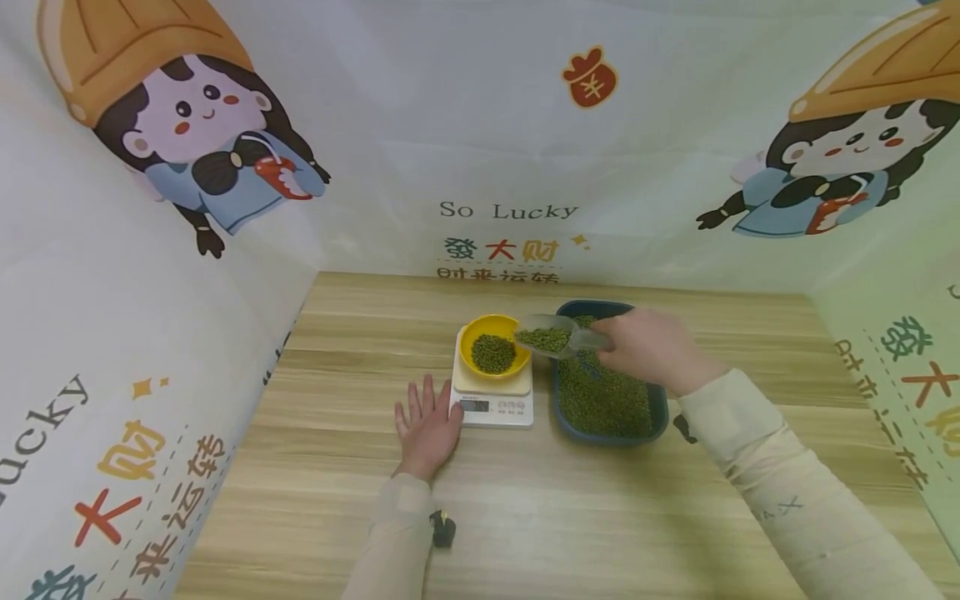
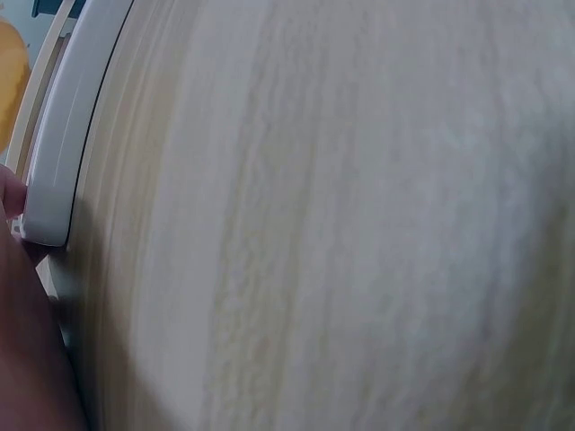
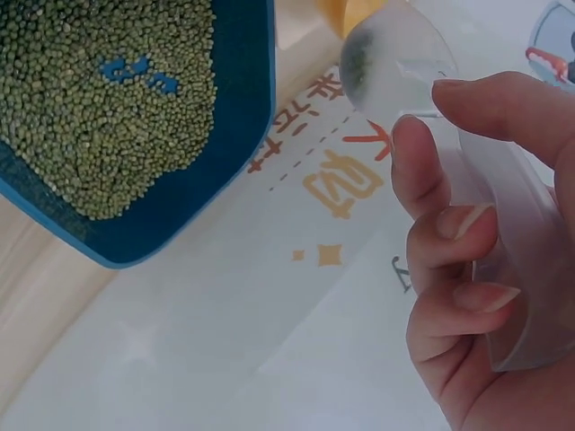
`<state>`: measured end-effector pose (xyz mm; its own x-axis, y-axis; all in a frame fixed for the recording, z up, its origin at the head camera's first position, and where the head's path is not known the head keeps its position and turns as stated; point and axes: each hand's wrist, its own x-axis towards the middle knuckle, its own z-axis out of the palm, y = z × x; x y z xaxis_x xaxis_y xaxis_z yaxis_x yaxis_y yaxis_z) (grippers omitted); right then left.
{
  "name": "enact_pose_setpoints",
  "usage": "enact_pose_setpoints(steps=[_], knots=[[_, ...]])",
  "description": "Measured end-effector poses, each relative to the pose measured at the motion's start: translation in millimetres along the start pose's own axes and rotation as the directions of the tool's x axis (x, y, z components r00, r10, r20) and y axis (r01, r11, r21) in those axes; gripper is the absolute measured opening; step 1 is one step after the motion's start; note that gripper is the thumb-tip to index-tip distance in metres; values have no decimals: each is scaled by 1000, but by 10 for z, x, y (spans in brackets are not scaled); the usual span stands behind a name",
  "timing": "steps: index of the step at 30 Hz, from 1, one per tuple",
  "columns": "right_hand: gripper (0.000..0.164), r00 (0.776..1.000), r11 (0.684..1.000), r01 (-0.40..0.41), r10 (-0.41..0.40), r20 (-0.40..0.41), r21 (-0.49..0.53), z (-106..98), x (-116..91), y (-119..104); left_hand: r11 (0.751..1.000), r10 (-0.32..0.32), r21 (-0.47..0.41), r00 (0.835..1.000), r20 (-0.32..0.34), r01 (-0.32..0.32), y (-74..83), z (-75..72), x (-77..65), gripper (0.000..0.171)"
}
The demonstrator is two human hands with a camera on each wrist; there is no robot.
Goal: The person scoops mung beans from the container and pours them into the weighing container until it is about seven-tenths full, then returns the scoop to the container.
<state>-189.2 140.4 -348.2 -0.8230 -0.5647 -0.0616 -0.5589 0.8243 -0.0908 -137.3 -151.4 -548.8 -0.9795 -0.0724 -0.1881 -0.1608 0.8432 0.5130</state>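
Note:
A clear plastic scoop (image 1: 553,337) loaded with green mung beans is held by its handle in my right hand (image 1: 651,348). The scoop's tip hangs at the right rim of a yellow bowl (image 1: 472,363). Inside that bowl lies a small heap of mung beans (image 1: 493,354). The bowl stands on a white kitchen scale (image 1: 517,414), whose display digits are too small to read. My left hand (image 1: 431,427) rests on the table with fingers spread, its thumb by the scale's left front corner. In the right wrist view, curled fingers (image 3: 436,242) wrap the scoop's handle.
A dark blue tub (image 1: 662,417) full of mung beans stands right of the scale, under my right hand. The wooden table (image 1: 337,350) meets printed white sheets (image 1: 390,183) at the back and sides. A small black object (image 1: 443,529) is beside my left wrist.

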Motion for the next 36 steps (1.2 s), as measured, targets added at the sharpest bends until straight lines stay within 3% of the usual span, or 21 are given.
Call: enact_pose_setpoints(steps=[7, 18, 29, 36], knots=[[10, 1000, 999, 22, -23, -19, -49, -33, 38, -37, 1000, -8, 8, 1000, 1, 7, 10, -19, 0, 57], [9, 999, 997, 40, -41, -5, -66, -117, 73, -97, 1000, -10, 22, 1000, 11, 10, -3, -21, -6, 56], [27, 999, 995, 46, -43, 27, -89, -187, 117, -170, 1000, 1, 14, 1000, -1, -1, -7, -14, -7, 56], [9, 998, 992, 69, -69, -2, -102, -194, 132, -193, 1000, -1, 12, 1000, -1, 1, 1, -14, -19, 56]])
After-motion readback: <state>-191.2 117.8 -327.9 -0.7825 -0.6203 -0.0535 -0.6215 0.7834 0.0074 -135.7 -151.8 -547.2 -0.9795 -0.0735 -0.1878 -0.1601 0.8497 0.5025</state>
